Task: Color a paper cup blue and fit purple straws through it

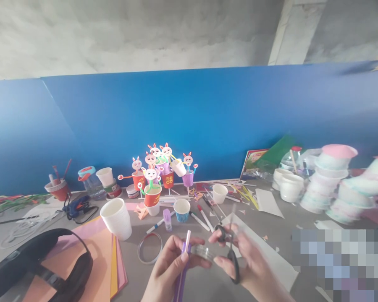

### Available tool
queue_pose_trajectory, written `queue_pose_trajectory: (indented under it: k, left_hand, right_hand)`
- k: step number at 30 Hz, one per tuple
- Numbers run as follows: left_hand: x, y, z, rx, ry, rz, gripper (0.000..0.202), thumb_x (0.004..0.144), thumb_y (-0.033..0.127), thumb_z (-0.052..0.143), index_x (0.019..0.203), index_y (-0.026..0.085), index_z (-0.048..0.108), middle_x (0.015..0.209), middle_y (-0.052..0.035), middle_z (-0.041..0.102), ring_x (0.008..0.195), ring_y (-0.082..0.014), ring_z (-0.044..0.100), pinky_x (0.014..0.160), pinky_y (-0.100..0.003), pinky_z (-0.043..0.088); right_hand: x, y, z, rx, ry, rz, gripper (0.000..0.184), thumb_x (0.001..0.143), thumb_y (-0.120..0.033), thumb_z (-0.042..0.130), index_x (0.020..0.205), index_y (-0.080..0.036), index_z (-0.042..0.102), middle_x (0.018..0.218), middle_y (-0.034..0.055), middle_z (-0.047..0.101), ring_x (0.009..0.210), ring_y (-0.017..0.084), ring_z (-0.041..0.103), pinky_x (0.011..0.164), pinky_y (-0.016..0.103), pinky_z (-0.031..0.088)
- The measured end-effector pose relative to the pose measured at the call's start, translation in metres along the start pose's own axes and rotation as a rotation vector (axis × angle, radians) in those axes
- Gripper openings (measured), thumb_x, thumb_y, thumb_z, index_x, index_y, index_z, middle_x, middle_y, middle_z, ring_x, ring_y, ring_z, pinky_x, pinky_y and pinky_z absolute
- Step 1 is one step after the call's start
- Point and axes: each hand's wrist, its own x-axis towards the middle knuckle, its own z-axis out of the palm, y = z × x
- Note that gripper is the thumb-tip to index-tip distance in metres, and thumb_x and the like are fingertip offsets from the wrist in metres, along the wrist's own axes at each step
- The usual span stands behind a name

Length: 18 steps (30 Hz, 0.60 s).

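Observation:
My left hand (173, 262) is closed around purple drinking straws (181, 277), with one pale pink-white straw (188, 240) sticking up past the thumb. A roll of clear tape (204, 252) sits against the fingers of that same hand, on its right side. In my right hand (247, 256) are black-handled scissors (234, 265); thumb and fingers are at the handle loops, and the blades are blurred. Both hands are close together above the grey table, slightly apart from each other. Left of them lies another tape roll (150, 248).
Rabbit-faced paper-cup figures (153, 176) stand at the back by a blue partition (208, 113). White cups (116, 218), markers (204, 218) and a small blue cup (182, 210) surround the hands. Coloured paper (97, 264) and a black headset-like object (28, 260) lie left; stacked cups (324, 180) stand right.

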Motion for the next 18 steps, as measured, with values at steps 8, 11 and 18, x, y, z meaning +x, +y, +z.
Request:
queue_pose_trajectory:
  k: [8,11,18]
  left_hand:
    - [-0.004,-0.001,-0.007,0.062,-0.012,0.043,0.020,0.084,0.034,0.078,0.084,0.019,0.065,0.117,-0.0120,0.075,0.086,-0.0284,0.074,0.087,-0.042,0.049]
    - [-0.006,-0.003,-0.004,0.094,0.035,0.060,0.021,0.082,0.035,0.080,0.081,0.019,0.067,0.117,-0.0124,0.075,0.089,-0.0283,0.073,0.087,-0.041,0.049]
    - [-0.008,-0.021,0.003,0.161,0.079,0.212,0.026,0.076,0.042,0.084,0.075,0.020,0.070,0.117,-0.0174,0.077,0.088,-0.0304,0.072,0.090,-0.044,0.049]
  right_hand:
    - [0.003,0.008,0.020,0.333,-0.185,0.227,0.024,0.066,-0.022,0.072,0.086,-0.022,0.058,0.082,0.0004,0.067,0.068,0.017,0.061,0.058,0.026,0.044]
    - [0.000,0.017,0.026,0.460,-0.220,0.231,0.025,0.070,-0.021,0.074,0.088,-0.022,0.056,0.082,-0.0004,0.066,0.066,0.015,0.060,0.056,0.024,0.044]
    - [-0.001,0.022,0.026,0.387,0.007,0.189,0.034,0.072,-0.039,0.083,0.089,-0.022,0.058,0.083,0.0016,0.068,0.060,0.014,0.060,0.049,0.024,0.046]
